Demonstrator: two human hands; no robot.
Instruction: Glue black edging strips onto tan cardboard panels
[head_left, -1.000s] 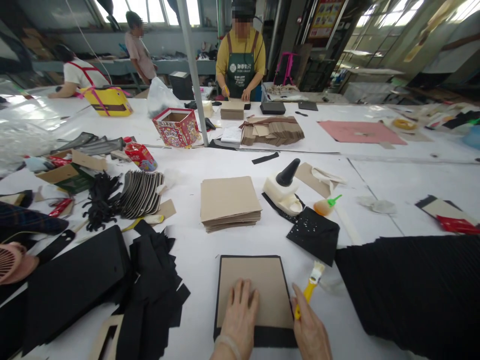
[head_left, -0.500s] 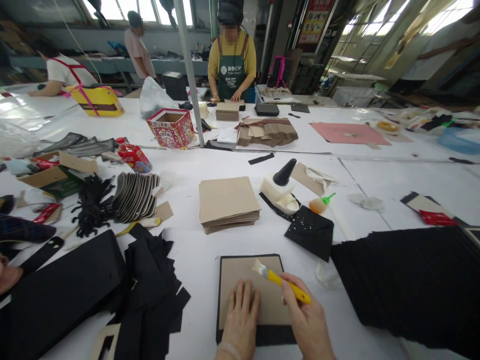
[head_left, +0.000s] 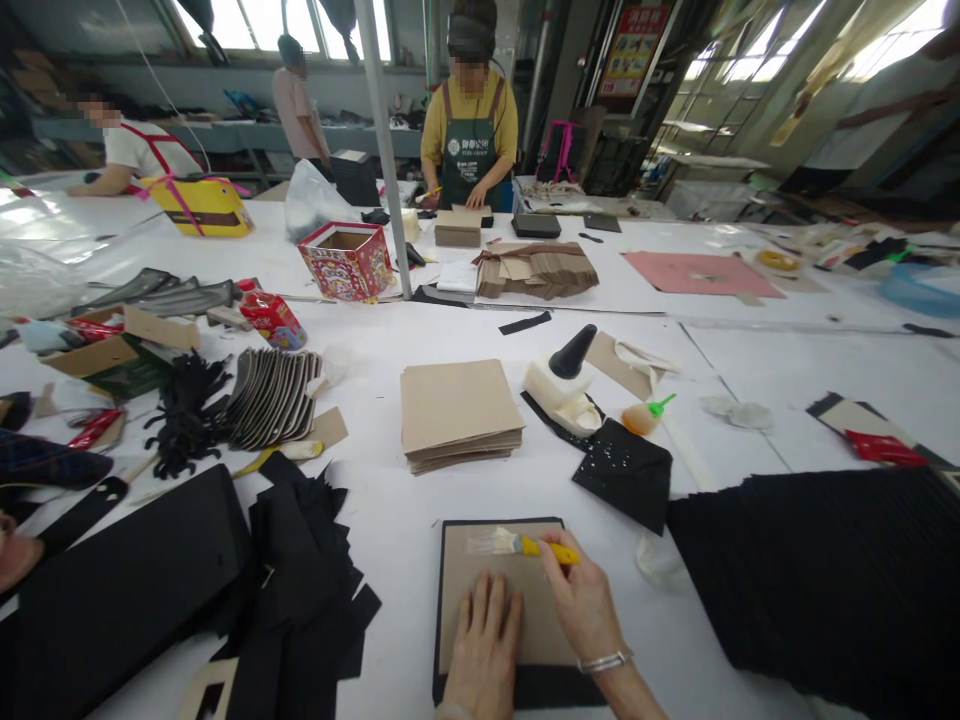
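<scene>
My left hand (head_left: 484, 640) lies flat, fingers stretched, on a beige cardboard panel (head_left: 536, 625) that rests on a slightly larger black sheet (head_left: 555, 686). In my right hand (head_left: 577, 590) is a paintbrush (head_left: 551, 550) with a yellow handle. Its pale bristles touch the upper part of the panel, just beyond my left fingertips. Farther off sits a stack of beige cardboard panels (head_left: 461, 410). Right of that stack, a white plastic bottle (head_left: 559, 385) with a black cone-shaped nozzle lies on its side on black material.
Black sheets in a fanned pile (head_left: 817, 570) cover the right side. Black pieces (head_left: 307, 570) and a long black stack (head_left: 135, 580) fill the left. An orange container (head_left: 639, 418) stands past the bottle. Across the table, a person in a green apron (head_left: 469, 150) handles cardboard.
My right hand has moved the brush left and lowered it, so its bristles now spread on the panel's upper left. My left hand stays in place. The camera view shifted slightly.
</scene>
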